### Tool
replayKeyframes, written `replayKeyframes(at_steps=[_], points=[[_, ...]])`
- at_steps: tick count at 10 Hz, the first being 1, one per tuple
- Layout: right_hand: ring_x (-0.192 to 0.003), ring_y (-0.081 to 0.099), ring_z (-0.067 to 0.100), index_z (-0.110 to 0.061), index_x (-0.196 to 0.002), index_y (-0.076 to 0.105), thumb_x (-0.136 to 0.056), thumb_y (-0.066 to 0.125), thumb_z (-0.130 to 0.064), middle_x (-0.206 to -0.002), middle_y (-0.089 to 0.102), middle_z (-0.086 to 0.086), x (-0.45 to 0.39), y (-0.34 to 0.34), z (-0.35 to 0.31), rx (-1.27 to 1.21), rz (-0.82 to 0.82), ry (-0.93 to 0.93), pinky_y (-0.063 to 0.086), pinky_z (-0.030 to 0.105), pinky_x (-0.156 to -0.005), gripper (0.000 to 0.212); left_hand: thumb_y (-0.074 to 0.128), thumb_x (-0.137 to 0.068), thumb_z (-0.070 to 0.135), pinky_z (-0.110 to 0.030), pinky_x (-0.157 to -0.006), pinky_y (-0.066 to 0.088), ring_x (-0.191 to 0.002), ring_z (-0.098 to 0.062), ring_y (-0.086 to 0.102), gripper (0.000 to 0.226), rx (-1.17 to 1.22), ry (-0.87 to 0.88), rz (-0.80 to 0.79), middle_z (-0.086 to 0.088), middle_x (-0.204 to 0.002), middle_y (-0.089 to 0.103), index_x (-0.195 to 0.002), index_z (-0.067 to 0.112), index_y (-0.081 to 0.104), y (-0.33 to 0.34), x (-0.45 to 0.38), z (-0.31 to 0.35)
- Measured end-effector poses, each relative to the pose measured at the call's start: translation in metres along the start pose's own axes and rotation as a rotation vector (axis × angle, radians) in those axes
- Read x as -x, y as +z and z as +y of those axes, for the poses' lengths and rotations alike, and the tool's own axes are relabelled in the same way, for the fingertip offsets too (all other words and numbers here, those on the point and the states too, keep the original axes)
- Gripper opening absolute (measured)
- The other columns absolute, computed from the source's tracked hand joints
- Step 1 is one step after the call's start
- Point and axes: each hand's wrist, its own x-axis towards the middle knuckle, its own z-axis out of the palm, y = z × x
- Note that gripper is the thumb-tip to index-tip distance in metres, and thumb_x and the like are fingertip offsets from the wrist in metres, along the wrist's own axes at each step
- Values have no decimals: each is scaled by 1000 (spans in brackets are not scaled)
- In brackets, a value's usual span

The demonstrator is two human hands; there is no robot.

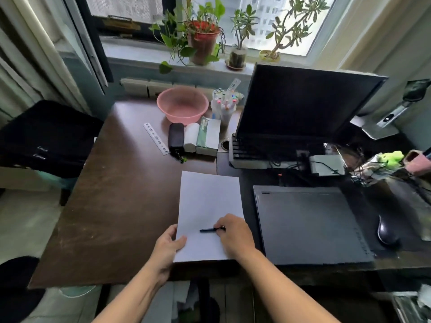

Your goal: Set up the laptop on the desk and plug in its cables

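Note:
A closed dark grey laptop (310, 226) lies flat on the dark desk (121, 206), right of centre near the front edge. Left of it lies a white sheet of paper (208, 201). My left hand (169, 244) pinches the sheet's lower left edge, thumb on top. My right hand (235, 234) rests on the sheet's lower right part and holds a black pen (210, 230) that points left. A tangle of black cables (296, 171) and a grey power box (326, 164) sit behind the laptop.
A black monitor (300, 101) stands at the back right above a keyboard (247, 152). A black mouse (387, 233) lies right of the laptop. A pink basin (182, 104), markers, a ruler (156, 138), a black case and tissue packs crowd the back middle. A black bag (46, 136) sits left.

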Motion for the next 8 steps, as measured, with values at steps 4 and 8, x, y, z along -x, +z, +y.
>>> replayKeyframes(at_steps=[4, 8], points=[[-102, 62, 19, -28, -103, 73, -92, 59, -14, -111, 67, -7, -83, 0, 38, 143, -72, 17, 45, 26, -76, 23, 61, -90, 22, -36, -78, 56, -91, -15, 65, 16, -603, -16, 208, 1, -108, 66, -105, 25, 56, 28, -90, 0], [-101, 63, 22, -29, -107, 69, -84, 58, -9, -110, 68, -3, -88, -6, 25, 263, -142, -10, 51, 30, -81, 31, 57, -80, 45, -31, -74, 58, -64, -19, 67, 23, -1348, -143, 115, 2, -86, 67, -83, 22, 56, 18, -91, 31]])
